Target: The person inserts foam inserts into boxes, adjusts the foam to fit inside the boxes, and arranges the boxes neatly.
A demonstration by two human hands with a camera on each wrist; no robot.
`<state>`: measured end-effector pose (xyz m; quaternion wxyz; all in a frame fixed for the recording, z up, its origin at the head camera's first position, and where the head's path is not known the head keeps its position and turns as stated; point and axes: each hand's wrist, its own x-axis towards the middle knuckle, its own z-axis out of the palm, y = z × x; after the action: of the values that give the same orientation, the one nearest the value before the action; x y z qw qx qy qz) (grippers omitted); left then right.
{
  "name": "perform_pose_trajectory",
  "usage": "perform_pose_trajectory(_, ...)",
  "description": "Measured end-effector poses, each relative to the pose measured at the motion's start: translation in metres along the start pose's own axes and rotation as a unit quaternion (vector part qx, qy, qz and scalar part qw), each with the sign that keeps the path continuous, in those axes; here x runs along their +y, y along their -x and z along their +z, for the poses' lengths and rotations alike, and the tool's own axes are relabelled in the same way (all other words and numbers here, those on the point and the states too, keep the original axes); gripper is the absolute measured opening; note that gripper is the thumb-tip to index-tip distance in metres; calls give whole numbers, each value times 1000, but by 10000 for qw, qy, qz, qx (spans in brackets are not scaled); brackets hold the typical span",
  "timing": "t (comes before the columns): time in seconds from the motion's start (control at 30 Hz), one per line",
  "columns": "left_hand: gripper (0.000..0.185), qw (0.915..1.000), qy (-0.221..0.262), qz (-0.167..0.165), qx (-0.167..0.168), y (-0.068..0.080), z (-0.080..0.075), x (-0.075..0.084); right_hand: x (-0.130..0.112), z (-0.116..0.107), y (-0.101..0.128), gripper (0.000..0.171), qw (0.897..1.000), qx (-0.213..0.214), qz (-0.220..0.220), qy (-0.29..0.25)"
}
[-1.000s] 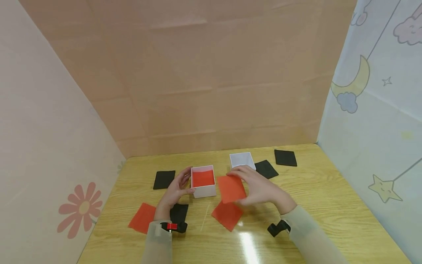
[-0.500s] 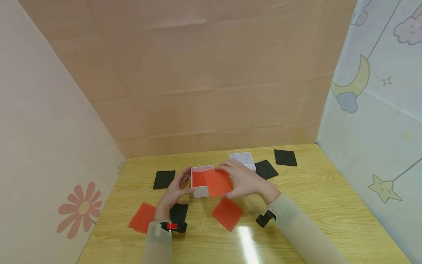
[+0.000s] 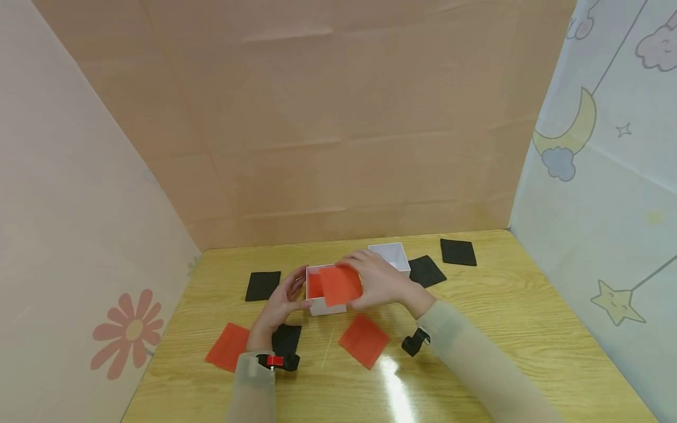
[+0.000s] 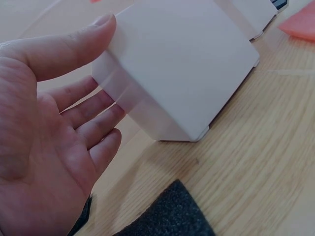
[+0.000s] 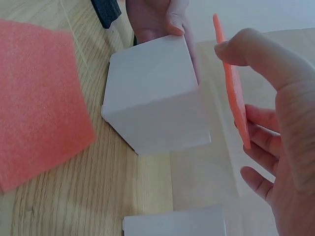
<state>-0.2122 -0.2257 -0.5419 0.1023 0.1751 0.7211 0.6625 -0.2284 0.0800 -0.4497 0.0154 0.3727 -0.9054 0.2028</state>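
My left hand (image 3: 279, 304) holds the left side of an open white box (image 3: 327, 307), thumb at its front corner and fingers along the side. A red layer (image 3: 314, 286) shows inside the box. Between thumb and fingertips, my right hand (image 3: 385, 281) pinches a thin red foam square (image 3: 338, 286) by opposite edges. It overlaps the box's right half in the head view. The right wrist view has this square (image 5: 235, 93) edge-on, held above the box (image 5: 152, 83). In the left wrist view, my thumb lies at the box's (image 4: 182, 64) top edge.
A second white box (image 3: 389, 254) stands behind my right hand. Red squares lie in front of the box (image 3: 364, 341) and at the left (image 3: 227, 346). Several black foam squares lie about, including one at the back left (image 3: 262, 286) and one at the far right (image 3: 458, 252).
My right hand has carried the red foam square leftward, from beside the box to over its right half. My left hand stays at the box, which has not moved.
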Motion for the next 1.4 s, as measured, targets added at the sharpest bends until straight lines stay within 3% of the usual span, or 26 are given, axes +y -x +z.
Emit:
perform_pose_trajectory(0.6, 91, 9999, 118, 109, -28, 0, 1, 2, -5, 24, -37, 78, 9991, -83, 391, 173)
perform_pose_trajectory(0.97, 89, 9998, 144, 126, -61, 0, 1, 0, -9, 24, -44, 78, 9972, -275, 666, 203)
perform_pose_trajectory(1.4, 89, 9998, 102, 170, -80, -1, 0, -2, -13, 23, -48, 77, 9970, -358, 678, 125)
